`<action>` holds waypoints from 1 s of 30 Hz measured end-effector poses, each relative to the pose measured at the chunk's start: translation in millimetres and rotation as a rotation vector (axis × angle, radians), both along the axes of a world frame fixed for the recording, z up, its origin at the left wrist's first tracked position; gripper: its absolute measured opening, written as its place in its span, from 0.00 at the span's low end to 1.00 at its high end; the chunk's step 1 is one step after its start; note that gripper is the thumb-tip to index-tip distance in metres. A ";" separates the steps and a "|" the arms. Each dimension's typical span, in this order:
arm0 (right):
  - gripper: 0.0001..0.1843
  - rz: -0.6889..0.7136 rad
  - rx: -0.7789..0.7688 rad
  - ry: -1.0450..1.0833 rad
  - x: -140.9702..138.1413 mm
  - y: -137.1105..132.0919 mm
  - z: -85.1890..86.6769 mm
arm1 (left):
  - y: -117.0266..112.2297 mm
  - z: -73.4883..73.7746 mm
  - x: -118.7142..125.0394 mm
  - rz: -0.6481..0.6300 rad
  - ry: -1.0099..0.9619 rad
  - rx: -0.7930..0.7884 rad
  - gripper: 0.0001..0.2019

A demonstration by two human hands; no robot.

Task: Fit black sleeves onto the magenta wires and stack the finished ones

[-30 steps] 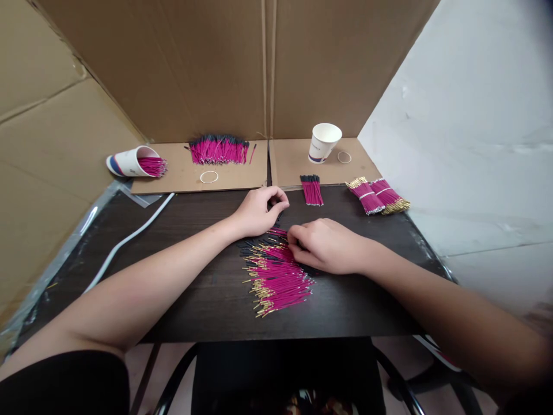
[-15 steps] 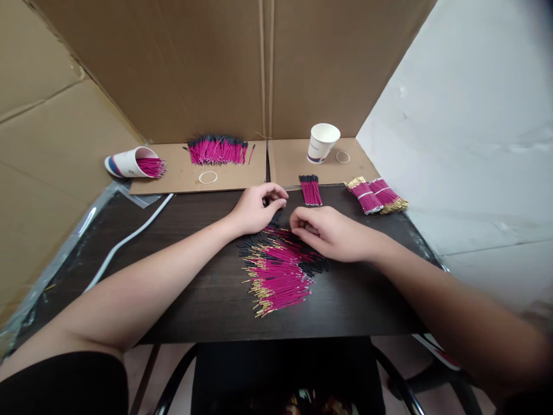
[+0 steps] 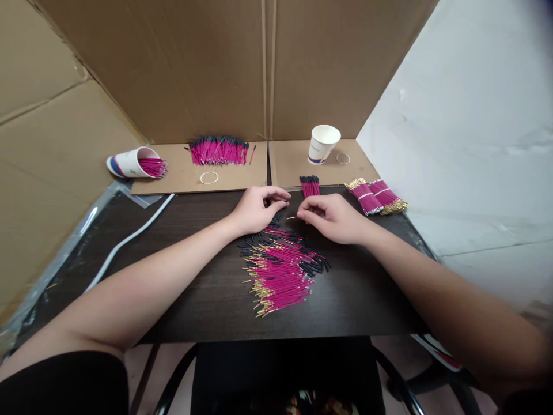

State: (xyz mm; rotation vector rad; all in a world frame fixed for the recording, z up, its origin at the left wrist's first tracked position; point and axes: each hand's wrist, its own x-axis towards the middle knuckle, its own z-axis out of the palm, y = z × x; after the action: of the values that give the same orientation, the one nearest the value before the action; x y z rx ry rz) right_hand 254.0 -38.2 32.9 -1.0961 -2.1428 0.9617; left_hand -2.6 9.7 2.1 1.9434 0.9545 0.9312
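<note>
A loose pile of short magenta wires [image 3: 283, 276] with gold ends lies on the dark table in front of me, mixed with small black sleeves [image 3: 314, 265]. My right hand [image 3: 330, 218] is above the pile's far right side, thumb and forefinger pinched on one wire [image 3: 291, 218] whose gold tip points left. My left hand [image 3: 259, 208] rests at the pile's far left edge, fingers curled toward the thumb; what they hold, if anything, is hidden. Just beyond my right hand lies a small row of black-capped magenta wires [image 3: 310, 185], partly covered by it.
Cardboard [image 3: 173, 185] at the back bears a wide heap of black-capped wires [image 3: 218, 151], a rubber band [image 3: 209, 177] and an upright paper cup [image 3: 324, 144]. A tipped cup [image 3: 129, 163] spills wires at left. Banded bundles [image 3: 375, 196] lie right; a white cable [image 3: 129, 236] crosses the left side.
My right hand has moved up and away from the pile, and a gold-tipped wire now shows in its pinch. My left hand has hardly moved.
</note>
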 end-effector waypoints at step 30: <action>0.13 -0.225 0.105 0.190 -11.2 1.4 -21.7 | 0.0 -2.6 -1.1 -0.078 -0.097 -0.083 0.08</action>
State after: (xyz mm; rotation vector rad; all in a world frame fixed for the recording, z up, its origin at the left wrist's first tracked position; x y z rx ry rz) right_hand 242.8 -36.8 11.3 -1.1191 -1.8513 0.8056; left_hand -3.7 9.8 -0.4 1.8358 0.8421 0.9186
